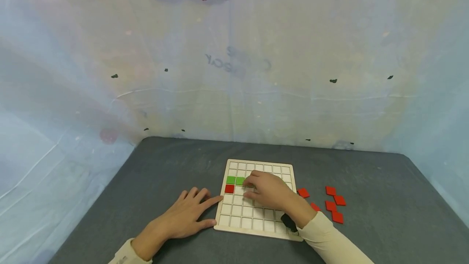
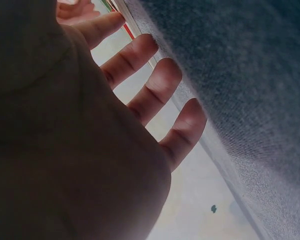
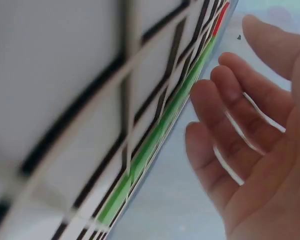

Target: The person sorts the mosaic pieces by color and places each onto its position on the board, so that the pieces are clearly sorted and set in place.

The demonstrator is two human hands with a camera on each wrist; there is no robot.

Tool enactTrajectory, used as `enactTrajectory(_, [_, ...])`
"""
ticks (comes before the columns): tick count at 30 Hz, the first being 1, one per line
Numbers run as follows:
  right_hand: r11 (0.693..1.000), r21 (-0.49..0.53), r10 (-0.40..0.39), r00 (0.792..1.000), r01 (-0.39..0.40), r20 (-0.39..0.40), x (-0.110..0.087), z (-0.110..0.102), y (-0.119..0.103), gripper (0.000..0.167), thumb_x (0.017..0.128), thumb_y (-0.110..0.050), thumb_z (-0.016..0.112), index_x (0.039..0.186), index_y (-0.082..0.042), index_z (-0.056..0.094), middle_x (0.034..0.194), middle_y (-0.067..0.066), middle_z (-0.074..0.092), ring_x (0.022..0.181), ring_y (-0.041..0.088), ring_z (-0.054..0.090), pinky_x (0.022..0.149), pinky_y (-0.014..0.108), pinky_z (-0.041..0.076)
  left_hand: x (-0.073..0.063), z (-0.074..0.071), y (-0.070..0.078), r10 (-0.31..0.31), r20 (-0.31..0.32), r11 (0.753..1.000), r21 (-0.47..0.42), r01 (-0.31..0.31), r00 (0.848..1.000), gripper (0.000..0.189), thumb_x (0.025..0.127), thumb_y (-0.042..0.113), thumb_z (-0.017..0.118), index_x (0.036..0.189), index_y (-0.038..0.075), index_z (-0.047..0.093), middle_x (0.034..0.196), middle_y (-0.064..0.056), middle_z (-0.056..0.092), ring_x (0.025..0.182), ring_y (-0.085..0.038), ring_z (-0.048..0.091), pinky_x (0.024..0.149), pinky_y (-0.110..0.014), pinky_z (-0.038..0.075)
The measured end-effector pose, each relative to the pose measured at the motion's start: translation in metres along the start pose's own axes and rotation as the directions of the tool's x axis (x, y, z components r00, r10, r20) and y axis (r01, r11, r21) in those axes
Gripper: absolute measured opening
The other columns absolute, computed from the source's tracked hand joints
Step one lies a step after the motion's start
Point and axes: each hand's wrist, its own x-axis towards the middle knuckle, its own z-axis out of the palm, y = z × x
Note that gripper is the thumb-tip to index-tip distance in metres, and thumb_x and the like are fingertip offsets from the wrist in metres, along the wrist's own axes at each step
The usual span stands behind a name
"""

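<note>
1. Board [image 1: 258,225] was laid flat on the bench [image 1: 176,166], grid side up.
2. Board's left edge was touched by the left hand [image 1: 188,215]; its fingers [image 2: 156,92] were spread, nothing held.
3. Right hand [image 1: 269,190] was held over the grid; thumb and fingers were parted, nothing gripped.
4. Green tiles [image 1: 230,179] were set in one row from the left column, partly covered by the right hand in the head view.
5. One red tile [image 1: 229,189] was seated just below the leftmost green.
6. Loose red tiles [image 1: 331,206] were scattered right of the board, one partly hidden by the right arm.
</note>
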Motion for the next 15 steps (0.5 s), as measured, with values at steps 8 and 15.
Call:
enactTrajectory(8, [1.0, 0.023, 0.004, 1.0, -0.003, -0.03, -0.045, -0.017, 0.022, 0.025, 0.097, -0.035, 0.065, 0.116, -0.021, 0.071, 0.106, -0.008, 0.064, 0.084, 0.001, 0.059, 0.07, 0.024, 0.051, 0.001, 0.0, 0.0, 0.008, 0.003, 1.0, -0.013, -0.008, 1.0, 0.061, 0.096, 0.065, 0.047, 0.151, 0.041, 0.039, 0.122, 0.01, 0.047, 0.094, -0.009, 0.03, 0.079, -0.035, 0.024])
enactTrajectory(15, [0.997, 0.027, 0.08, 0.996, -0.079, -0.038, -0.095, -0.027, 0.049, 0.023, 0.094, -0.037, 0.068, 0.112, -0.023, 0.07, 0.101, -0.013, 0.061, 0.078, -0.006, 0.053, 0.065, 0.02, 0.047, -0.001, -0.002, 0.001, 0.013, -0.014, 1.0, -0.014, -0.013, 1.0, 0.061, 0.096, 0.063, 0.049, 0.151, 0.04, 0.04, 0.122, 0.009, 0.048, 0.094, -0.009, 0.03, 0.078, -0.034, 0.023])
